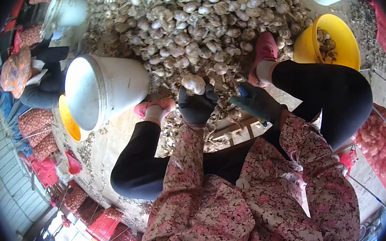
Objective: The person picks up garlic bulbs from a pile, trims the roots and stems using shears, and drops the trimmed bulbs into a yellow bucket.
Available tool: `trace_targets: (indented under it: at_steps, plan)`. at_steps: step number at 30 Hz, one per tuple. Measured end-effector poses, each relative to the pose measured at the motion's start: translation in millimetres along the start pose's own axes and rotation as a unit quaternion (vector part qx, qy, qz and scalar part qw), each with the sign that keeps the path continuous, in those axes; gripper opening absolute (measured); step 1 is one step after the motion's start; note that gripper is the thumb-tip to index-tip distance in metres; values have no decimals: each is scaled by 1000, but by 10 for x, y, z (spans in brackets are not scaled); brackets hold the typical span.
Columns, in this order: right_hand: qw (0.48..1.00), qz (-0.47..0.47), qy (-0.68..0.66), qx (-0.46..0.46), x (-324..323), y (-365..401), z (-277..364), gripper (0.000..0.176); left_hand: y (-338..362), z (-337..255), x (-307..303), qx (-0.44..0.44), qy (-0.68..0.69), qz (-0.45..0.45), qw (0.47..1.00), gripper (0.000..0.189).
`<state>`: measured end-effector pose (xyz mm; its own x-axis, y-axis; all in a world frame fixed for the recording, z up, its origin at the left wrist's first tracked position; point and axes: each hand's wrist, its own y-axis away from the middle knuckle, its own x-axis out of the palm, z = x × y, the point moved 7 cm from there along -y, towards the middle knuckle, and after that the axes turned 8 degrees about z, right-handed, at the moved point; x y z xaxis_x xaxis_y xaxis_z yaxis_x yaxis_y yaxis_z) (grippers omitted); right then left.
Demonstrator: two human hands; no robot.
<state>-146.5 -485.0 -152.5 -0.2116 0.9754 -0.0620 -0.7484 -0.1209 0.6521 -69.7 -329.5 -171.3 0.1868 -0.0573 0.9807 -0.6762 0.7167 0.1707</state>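
Note:
A large pile of garlic bulbs (178, 23) lies on the floor in front of me. My left hand (197, 106), in a dark glove, is closed around a pale garlic bulb (193, 84) at the pile's near edge. To its right, my right hand (261, 103), also gloved, is closed on a tool with blue and yellow parts (243, 92); its blade is hard to make out. The two hands are apart. Loose stalks and trimmings (219, 136) lie beneath and between them.
A white bucket (124, 87) lies tipped at the left, beside a yellow rim (69, 119). At the upper right a yellow bucket (300, 45) holds some bulbs. Another person (45, 77) in a patterned hat is at the far left. Red net sacks (380, 137) stand at the right.

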Motion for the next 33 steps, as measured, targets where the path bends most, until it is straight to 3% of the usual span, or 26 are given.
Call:
trace_targets:
  at_steps: [2,6,8,9,10,12,13,14,16,17,18,19,20,22,24,26,28,31,33]
  plan:
    - [996,57,48,-58,221,54,154,55,117,29,223,-6,-15,34,999,53]
    - [981,92,-75,-151,469,194,394,55,350,36,160,-23,-78,-12,997,55]
    - [983,105,-60,-140,489,289,409,51,451,192,273,-57,-120,-11,991,57]
    - [979,112,-110,-129,509,324,377,48,457,282,484,-84,-122,55,987,51]
    - [973,119,-161,-117,525,354,345,46,489,296,444,-84,-125,56,987,51]
    - [969,104,-180,-135,549,399,288,45,524,261,366,-25,-252,22,967,51]
    - [965,91,-197,-148,542,412,271,45,576,239,299,-19,-306,-19,952,39]
    - [965,93,-198,-148,539,417,267,45,597,239,253,-17,-306,-21,951,39]
    - [994,33,-18,-99,440,381,215,47,614,121,141,37,-502,-26,864,28]
    - [995,32,-21,-97,416,322,174,47,581,102,212,61,-591,-27,804,24]
    - [997,13,-20,-71,376,240,77,48,529,114,236,56,-591,-27,804,24]
    - [999,-8,-18,-46,329,195,-2,49,454,134,216,57,-376,-20,925,21]
    - [999,-12,-21,-46,291,192,-12,49,385,168,242,54,-137,-12,989,19]
    - [994,-73,38,-74,160,212,41,49,432,-65,22,56,-186,-8,981,19]
    - [992,-69,75,-75,206,309,127,52,576,-298,-140,106,-429,-150,885,19]
    - [911,-129,298,-253,305,477,451,56,582,-326,-65,159,-502,-122,841,30]
    - [910,-104,349,-198,410,474,449,65,682,-605,-478,158,-692,-114,695,39]
    - [881,-128,421,-174,435,458,445,75,656,-325,74,140,-653,-116,735,50]
    - [854,-128,479,-159,440,450,455,83,650,-393,89,127,-672,-135,717,60]
